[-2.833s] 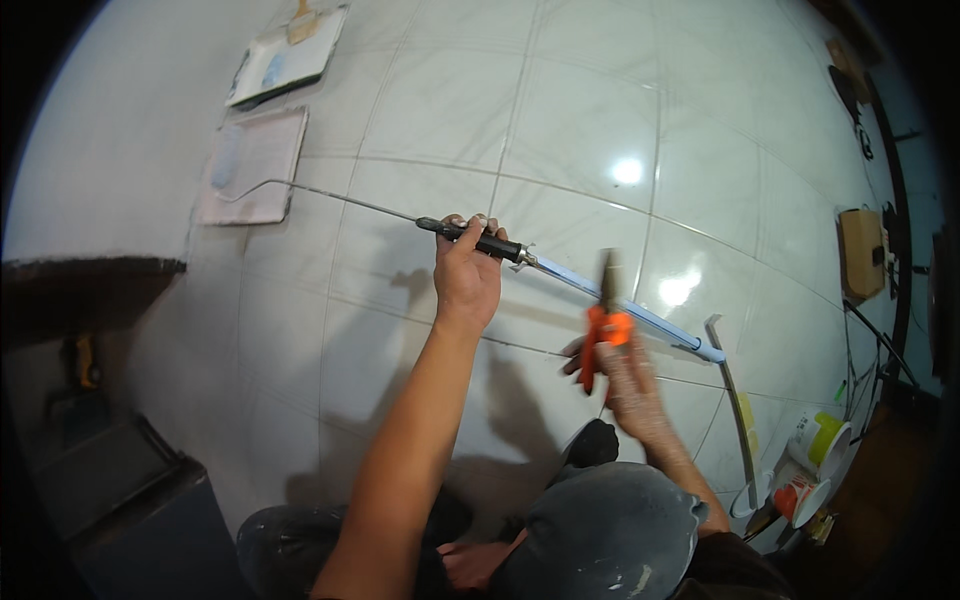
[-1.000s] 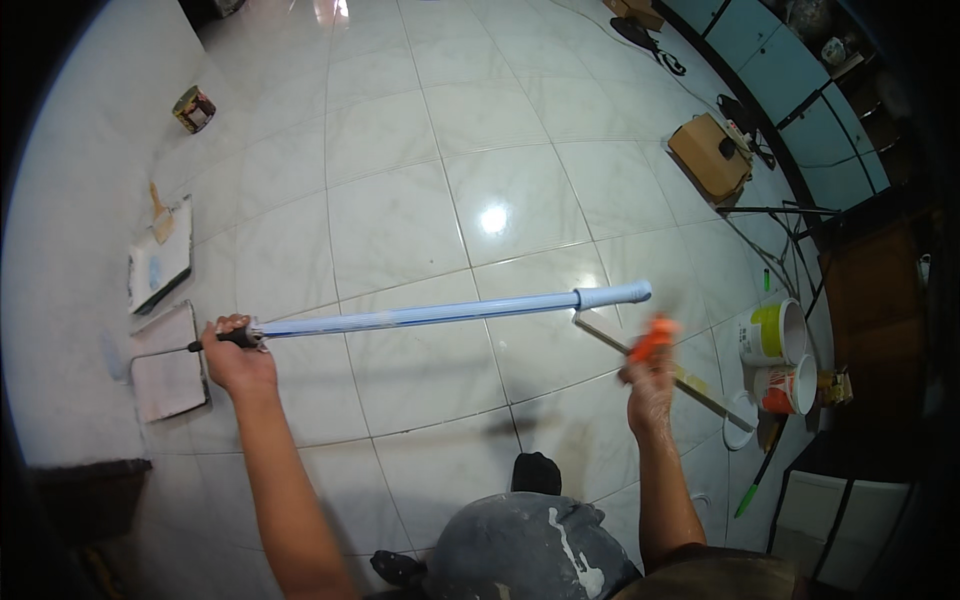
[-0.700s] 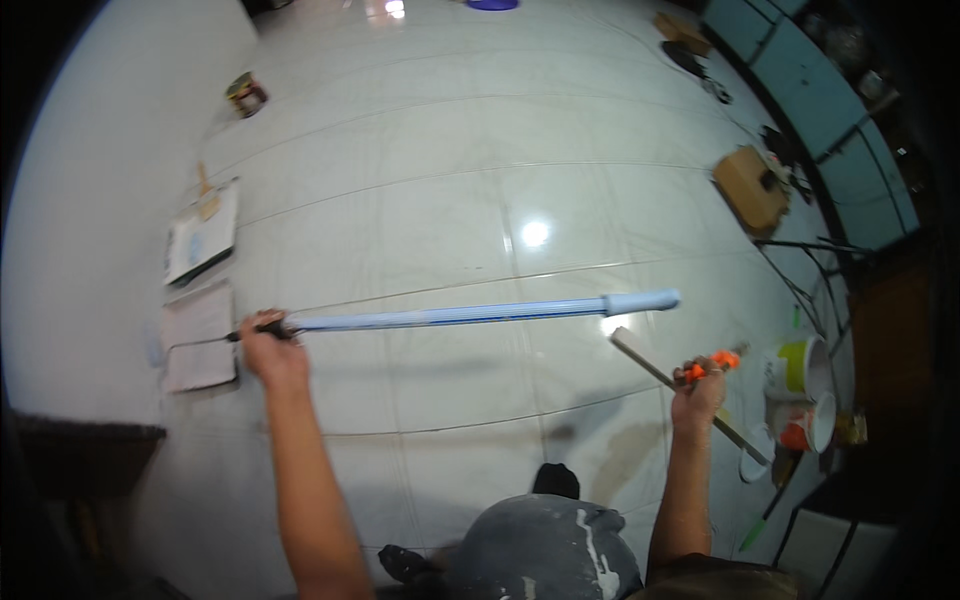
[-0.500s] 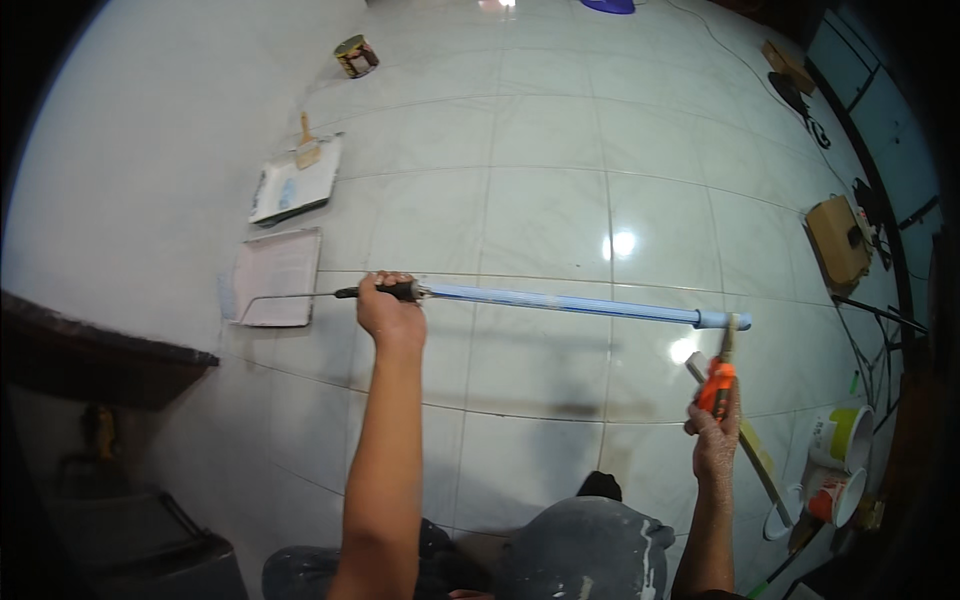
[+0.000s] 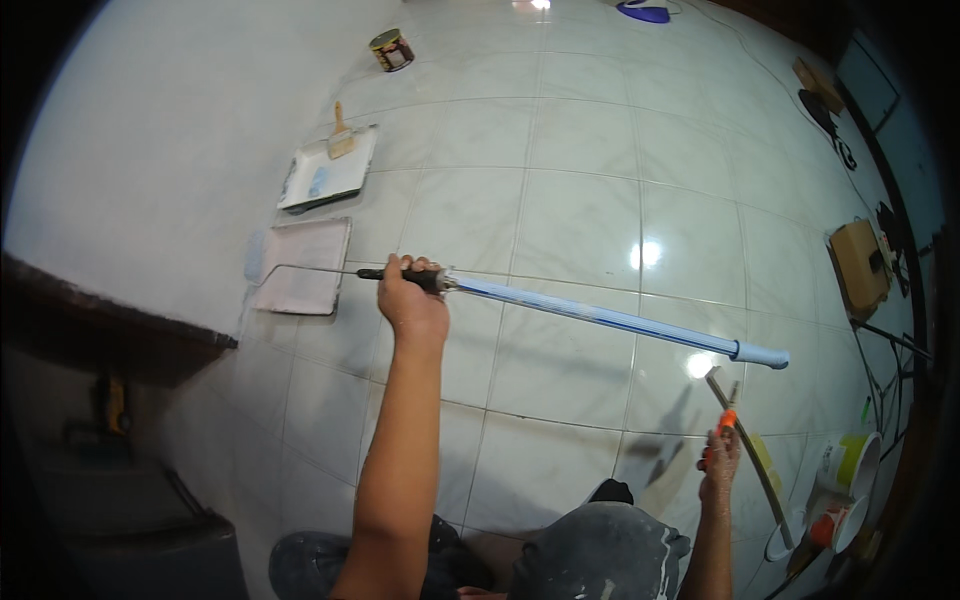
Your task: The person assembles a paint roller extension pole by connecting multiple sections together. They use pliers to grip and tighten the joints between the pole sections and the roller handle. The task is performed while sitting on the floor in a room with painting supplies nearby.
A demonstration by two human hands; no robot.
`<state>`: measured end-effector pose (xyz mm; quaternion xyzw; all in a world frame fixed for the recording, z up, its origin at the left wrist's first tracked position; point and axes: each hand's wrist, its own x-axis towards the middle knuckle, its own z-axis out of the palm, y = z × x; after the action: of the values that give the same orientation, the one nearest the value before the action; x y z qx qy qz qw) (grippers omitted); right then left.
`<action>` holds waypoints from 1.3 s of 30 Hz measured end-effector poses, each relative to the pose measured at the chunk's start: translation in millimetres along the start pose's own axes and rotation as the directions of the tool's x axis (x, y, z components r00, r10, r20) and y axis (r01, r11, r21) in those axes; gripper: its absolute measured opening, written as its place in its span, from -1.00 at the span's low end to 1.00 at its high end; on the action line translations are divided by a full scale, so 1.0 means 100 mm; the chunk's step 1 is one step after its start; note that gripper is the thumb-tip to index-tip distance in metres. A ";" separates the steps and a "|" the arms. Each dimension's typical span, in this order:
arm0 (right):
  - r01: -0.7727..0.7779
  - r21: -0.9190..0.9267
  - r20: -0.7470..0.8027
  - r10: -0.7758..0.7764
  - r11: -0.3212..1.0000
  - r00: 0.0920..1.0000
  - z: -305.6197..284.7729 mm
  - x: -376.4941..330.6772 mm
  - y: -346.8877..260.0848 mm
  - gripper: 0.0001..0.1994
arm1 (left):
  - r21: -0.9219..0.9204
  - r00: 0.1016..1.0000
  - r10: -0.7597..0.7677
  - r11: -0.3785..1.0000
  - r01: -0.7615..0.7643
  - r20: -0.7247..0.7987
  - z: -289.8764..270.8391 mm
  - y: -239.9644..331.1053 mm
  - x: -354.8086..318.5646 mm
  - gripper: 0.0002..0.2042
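My left hand point(image 5: 414, 308) is closed around the black handle of a paint roller point(image 5: 371, 273), where a long blue extension pole point(image 5: 595, 314) is joined on. The pole runs to the right, its far-right end slightly lower. At the left, the roller's pale blue sleeve point(image 5: 254, 258) hangs by the wall beside a paint tray point(image 5: 303, 266). Low at the right, my right hand point(image 5: 720, 468) grips an orange-handled tool point(image 5: 727, 420) with a narrow tip pointing up. The tool is apart from the pole; its exact kind is unclear.
A second tray point(image 5: 330, 180) with a flat paintbrush point(image 5: 341, 140) and a tin can point(image 5: 391, 50) lie along the wall. White buckets point(image 5: 845, 470) and a long strip point(image 5: 750, 455) are at the lower right. A cardboard box point(image 5: 861, 268) stands at the right.
My right hand has drawn the orange-handled tool down from the pole's right end, where the tip was. That end of the pole has dipped lower. The whole view has shifted slightly.
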<state>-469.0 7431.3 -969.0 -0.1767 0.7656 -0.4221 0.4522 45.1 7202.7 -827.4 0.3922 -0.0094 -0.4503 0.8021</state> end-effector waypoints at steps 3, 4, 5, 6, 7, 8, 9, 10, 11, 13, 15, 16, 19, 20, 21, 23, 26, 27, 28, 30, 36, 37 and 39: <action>0.172 0.153 0.043 -0.181 0.973 0.983 -0.03 -0.11 -0.13 -0.43 | 0.056 0.999 0.038 0.998 -0.036 -0.034 -0.09 -0.04 0.26 -0.78; 0.289 0.248 -0.033 -0.290 0.925 0.957 -0.08 -0.07 -0.28 -0.44 | 0.128 0.998 0.027 0.991 -0.034 0.059 -0.20 0.00 0.38 -0.79; 0.406 0.323 -0.116 -0.389 0.855 0.914 -0.13 -0.01 -0.45 -0.45 | 0.257 0.995 0.004 0.966 -0.030 0.100 -0.33 0.12 0.47 -0.78; 0.375 0.390 -0.269 -0.286 0.841 0.920 -0.08 0.00 -0.80 -0.43 | 0.257 0.989 0.045 0.963 -0.080 0.139 -0.53 0.23 0.65 -0.75; 0.409 0.591 -0.298 -0.283 0.696 0.912 -0.27 0.17 -0.92 -0.50 | 0.239 0.997 0.019 0.970 -0.038 0.079 -0.53 0.29 0.71 -0.74; 0.419 0.695 -0.356 -0.227 0.584 0.906 -0.48 0.35 -1.03 -0.58 | 0.189 0.999 -0.019 0.982 0.009 0.050 -0.44 0.25 0.63 -0.73; 0.487 0.723 -0.433 -0.228 0.490 0.872 -0.63 0.49 -1.10 -0.65 | 0.143 0.999 -0.047 0.989 0.044 0.020 -0.32 0.20 0.53 -0.72; 0.510 0.681 -0.453 -0.245 0.525 0.857 -0.54 0.48 -1.26 -0.62 | 0.177 0.999 -0.048 0.983 0.046 0.007 -0.26 0.17 0.42 -0.72; 0.525 0.641 -0.467 -0.260 0.560 0.846 -0.27 0.36 -1.40 -0.58 | 0.214 0.999 -0.043 0.976 0.043 -0.008 -0.20 0.19 0.37 -0.72; 0.528 0.292 0.081 -0.571 0.797 0.817 0.08 -0.08 -1.46 -0.35 | 0.209 0.998 -0.019 0.977 0.031 -0.059 -0.23 0.19 0.39 -0.73; 0.473 0.175 0.344 -0.503 0.864 0.793 0.32 -0.51 -1.60 -0.32 | 0.202 0.998 -0.036 0.978 0.046 -0.055 -0.21 0.15 0.35 -0.74; 0.461 0.216 0.442 -0.508 0.860 0.739 0.38 -0.53 -1.58 -0.31 | 0.198 0.998 -0.042 0.979 0.051 -0.049 -0.19 0.15 0.35 -0.75; 0.297 0.471 -0.019 -0.328 0.830 0.945 0.10 -0.25 -1.53 -0.33 | 0.165 0.995 -0.069 0.983 0.081 -0.076 -0.26 0.19 0.52 -0.75; 0.323 0.513 -0.165 -0.278 0.795 0.946 0.04 -0.22 -1.61 -0.38 | 0.128 0.996 -0.057 0.990 0.066 -0.072 -0.31 0.23 0.60 -0.75; 0.358 0.629 -0.270 -0.239 0.690 0.933 -0.11 -0.14 -1.62 -0.43 | 0.152 0.996 -0.049 0.987 0.060 -0.075 -0.31 0.22 0.60 -0.75; 0.509 0.698 -0.451 -0.243 0.504 0.859 -0.46 0.05 -1.63 -0.47 | 0.210 0.996 -0.039 0.976 0.055 -0.078 -0.30 0.19 0.57 -0.75; 0.641 0.520 -0.379 -0.519 0.565 0.766 -0.30 -0.07 -1.79 -0.41 | 0.245 0.996 -0.032 0.968 0.051 -0.079 -0.31 0.12 0.55 -0.75; 0.661 0.429 -0.251 -0.622 0.616 0.742 -0.07 -0.18 -1.85 -0.39 | 0.226 0.993 -0.016 0.973 0.043 -0.116 -0.26 0.13 0.48 -0.76; 0.480 0.165 0.079 -0.496 0.862 0.864 0.01 -0.43 -1.95 -0.22 | 0.222 0.996 -0.026 0.974 0.044 -0.086 -0.34 0.16 0.54 -0.76; 0.442 0.138 0.370 -0.460 0.886 0.807 0.09 -0.47 -1.92 -0.11 | 0.219 0.999 -0.054 0.974 0.053 -0.004 -0.51 0.27 0.74 -0.76; 0.517 0.603 -0.440 -0.288 0.608 0.851 -0.55 -0.14 -1.80 -0.27 | 0.209 0.995 -0.017 0.977 0.039 -0.103 -0.41 0.43 0.77 -0.82; 0.562 0.604 -0.500 -0.281 0.565 0.819 -0.50 -0.14 -1.88 -0.29 | 0.221 0.995 -0.038 0.974 0.056 -0.087 -0.42 0.37 0.79 -0.83; 0.642 0.594 -0.606 -0.255 0.485 0.754 -0.26 -0.12 -2.01 -0.34 | 0.194 0.995 -0.046 0.979 0.063 -0.092 -0.43 0.16 0.76 -0.83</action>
<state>-506.6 7334.6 -795.0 -0.0640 0.5093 -0.8419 0.1664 117.7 7178.0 -872.5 0.4889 -0.0082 -0.4513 0.7465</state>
